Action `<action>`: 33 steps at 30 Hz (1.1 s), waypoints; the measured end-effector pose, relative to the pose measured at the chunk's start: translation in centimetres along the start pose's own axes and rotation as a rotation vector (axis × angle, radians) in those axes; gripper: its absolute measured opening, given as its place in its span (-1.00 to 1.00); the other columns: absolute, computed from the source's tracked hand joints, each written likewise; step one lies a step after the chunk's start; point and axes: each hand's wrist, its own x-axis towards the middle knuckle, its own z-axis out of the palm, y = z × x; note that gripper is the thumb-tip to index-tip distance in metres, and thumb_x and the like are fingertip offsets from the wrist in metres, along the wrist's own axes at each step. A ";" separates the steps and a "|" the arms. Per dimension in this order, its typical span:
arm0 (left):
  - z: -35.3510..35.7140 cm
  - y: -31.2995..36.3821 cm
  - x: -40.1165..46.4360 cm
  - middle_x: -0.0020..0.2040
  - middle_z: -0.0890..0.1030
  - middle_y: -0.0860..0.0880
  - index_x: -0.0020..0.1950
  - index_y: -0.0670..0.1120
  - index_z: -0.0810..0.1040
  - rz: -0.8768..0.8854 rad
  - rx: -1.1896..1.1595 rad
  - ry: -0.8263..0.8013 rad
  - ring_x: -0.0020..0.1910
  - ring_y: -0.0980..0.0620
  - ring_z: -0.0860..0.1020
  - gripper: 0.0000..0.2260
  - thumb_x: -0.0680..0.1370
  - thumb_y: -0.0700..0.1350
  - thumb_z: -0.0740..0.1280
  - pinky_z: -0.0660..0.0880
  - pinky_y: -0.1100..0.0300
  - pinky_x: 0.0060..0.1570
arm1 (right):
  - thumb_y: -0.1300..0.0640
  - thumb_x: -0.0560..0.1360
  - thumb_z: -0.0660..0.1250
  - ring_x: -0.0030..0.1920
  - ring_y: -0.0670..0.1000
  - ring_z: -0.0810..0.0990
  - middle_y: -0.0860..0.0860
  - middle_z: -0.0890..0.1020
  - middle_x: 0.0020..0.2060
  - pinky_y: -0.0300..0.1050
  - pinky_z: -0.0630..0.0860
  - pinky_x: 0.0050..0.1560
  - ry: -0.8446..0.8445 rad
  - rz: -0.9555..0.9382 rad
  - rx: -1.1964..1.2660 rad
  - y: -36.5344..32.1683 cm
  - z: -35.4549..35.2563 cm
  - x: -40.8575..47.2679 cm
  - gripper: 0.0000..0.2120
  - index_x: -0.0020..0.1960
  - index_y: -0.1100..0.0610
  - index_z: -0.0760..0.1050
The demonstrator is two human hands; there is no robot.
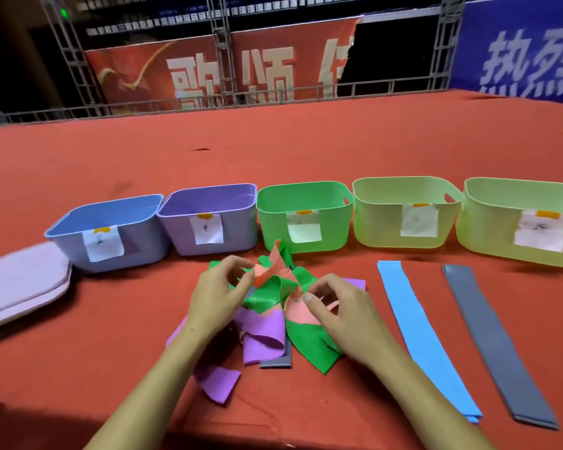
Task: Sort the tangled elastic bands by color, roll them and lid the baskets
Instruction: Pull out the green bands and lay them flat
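A tangle of green, purple, pink and grey elastic bands (273, 300) lies in front of me on the red cloth. My left hand (218, 297) pinches a pink band (267, 271) at the top of the tangle. My right hand (338, 310) pinches the same knot from the right, fingers curled on pink and green strips. A blue band (416, 332) and a grey band (491, 339) lie flat and straight to the right. Behind stand open baskets: blue (111, 235), purple (208, 222), green (306, 219) and two yellow-green ones (403, 216) (527, 228).
Stacked pale lids (23, 284) lie at the far left beside the blue basket. Each basket carries a white paper label. The red cloth table (273, 151) stretches far back to a metal railing and banners.
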 end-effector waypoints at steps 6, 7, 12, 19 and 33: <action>-1.3 -4.6 0.2 0.07 0.73 0.19 0.13 0.16 0.69 -0.115 0.516 -0.164 0.18 -0.04 0.63 -0.79 0.52 0.16 0.48 0.49 0.01 0.04 | -0.02 0.61 0.41 -0.08 -0.12 0.67 -0.21 0.68 -0.12 -0.08 0.60 -0.07 -0.026 -0.001 0.023 -0.5 2.4 1.0 -0.95 -0.02 -0.08 0.59; -1.2 -4.7 0.1 0.10 0.71 0.19 0.13 0.18 0.68 -0.091 0.563 -0.194 0.20 -0.05 0.60 -0.76 0.53 0.23 0.46 0.43 0.01 0.02 | -0.03 0.60 0.41 -0.07 -0.12 0.66 -0.21 0.68 -0.12 -0.08 0.60 -0.08 -0.034 -0.005 0.008 -0.5 2.8 1.1 -0.95 -0.02 -0.08 0.58; -0.6 -3.7 0.7 0.16 0.62 0.09 0.16 0.18 0.61 -0.060 0.763 -0.296 0.26 -0.08 0.50 -0.53 0.48 0.49 0.32 0.33 -0.02 0.07 | -0.16 0.59 0.32 -0.03 -0.13 0.58 -0.23 0.61 -0.11 -0.07 0.55 -0.07 -0.068 -0.088 -0.133 -0.8 4.7 0.9 -0.87 -0.01 -0.12 0.52; -1.0 -3.8 0.7 0.10 0.57 0.08 0.14 0.18 0.59 0.053 0.725 -0.317 0.22 -0.10 0.48 -0.58 0.48 0.41 0.24 0.39 -0.10 0.30 | -0.30 0.46 0.40 -0.02 -0.17 0.47 -0.22 0.51 -0.08 -0.08 0.52 -0.01 -0.260 -0.141 -0.303 -0.8 5.3 0.8 -0.70 -0.06 -0.16 0.38; -1.2 -1.2 -2.2 0.04 0.60 0.23 0.11 0.17 0.61 0.407 0.137 -0.495 0.09 0.17 0.48 -0.59 0.45 0.40 0.49 0.48 0.14 0.14 | -0.15 0.45 0.49 0.02 -0.23 0.51 -0.26 0.51 -0.02 -0.07 0.54 0.02 -0.513 -0.168 -0.351 -0.3 2.2 1.3 -0.82 -0.20 -0.08 0.59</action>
